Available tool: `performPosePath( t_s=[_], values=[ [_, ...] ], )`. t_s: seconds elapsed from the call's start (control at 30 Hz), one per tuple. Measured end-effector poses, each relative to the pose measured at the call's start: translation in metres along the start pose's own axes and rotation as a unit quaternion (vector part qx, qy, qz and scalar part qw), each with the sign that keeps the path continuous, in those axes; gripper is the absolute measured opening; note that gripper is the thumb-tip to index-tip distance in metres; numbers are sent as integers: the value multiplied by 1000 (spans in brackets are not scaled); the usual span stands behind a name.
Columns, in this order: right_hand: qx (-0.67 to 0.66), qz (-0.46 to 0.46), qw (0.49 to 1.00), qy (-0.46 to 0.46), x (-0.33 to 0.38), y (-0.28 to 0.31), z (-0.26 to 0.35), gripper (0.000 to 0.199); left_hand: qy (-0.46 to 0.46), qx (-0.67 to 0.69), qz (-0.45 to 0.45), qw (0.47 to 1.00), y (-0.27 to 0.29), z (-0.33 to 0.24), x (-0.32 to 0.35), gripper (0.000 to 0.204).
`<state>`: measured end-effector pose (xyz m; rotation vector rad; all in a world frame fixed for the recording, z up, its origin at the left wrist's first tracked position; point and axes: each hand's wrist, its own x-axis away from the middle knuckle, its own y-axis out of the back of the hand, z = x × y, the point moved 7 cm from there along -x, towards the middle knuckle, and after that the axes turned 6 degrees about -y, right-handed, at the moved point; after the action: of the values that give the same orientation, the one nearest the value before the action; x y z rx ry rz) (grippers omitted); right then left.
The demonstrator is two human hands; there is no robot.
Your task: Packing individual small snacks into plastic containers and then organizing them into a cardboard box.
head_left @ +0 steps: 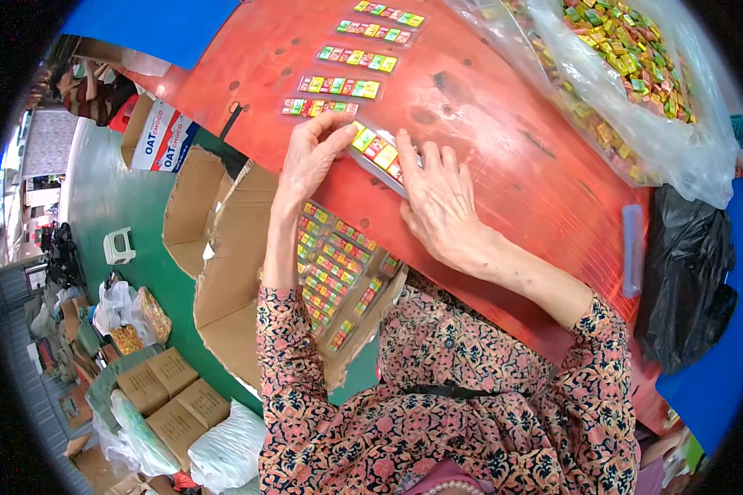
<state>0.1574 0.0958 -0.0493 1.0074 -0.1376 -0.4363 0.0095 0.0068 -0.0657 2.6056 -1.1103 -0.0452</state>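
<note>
A narrow clear plastic tray [377, 153] holds a row of small wrapped candies in red, yellow and green. It lies slanted at the near edge of the red table. My left hand [312, 153] pinches its far-left end between thumb and fingers. Over the right end lies my right hand [442, 198], its index finger across the candies and its thumb by the near side; the other fingers rest past the tray. Part of that end is hidden under the right hand. Beyond my left hand, several filled trays [338, 87] lie in a column on the table.
A large clear bag [636, 66] of loose wrapped candies sits at the far right of the red table [504, 157]. Below the table edge stands an open cardboard box [235, 264] with many filled trays inside. A black plastic bag [683, 280] hangs at the right.
</note>
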Motion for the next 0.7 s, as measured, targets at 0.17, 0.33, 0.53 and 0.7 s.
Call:
performPosePath(
  t_s=[0.17,0.33,0.53,0.7],
  values=[
    [28,13,996,83,2,7,-25,69,27,12,37,999,-15,-1,17,38],
    [-30,96,987,127,-1,18,-57,74,-188,-244,106,945,-51,-50,33,86],
    [-46,93,986,127,0,31,-61,77,-262,-415,198,848,-88,-55,36,79],
    [-154,119,980,-42,13,39,-101,62,-244,-413,204,853,-92,-57,35,76]
  ],
)
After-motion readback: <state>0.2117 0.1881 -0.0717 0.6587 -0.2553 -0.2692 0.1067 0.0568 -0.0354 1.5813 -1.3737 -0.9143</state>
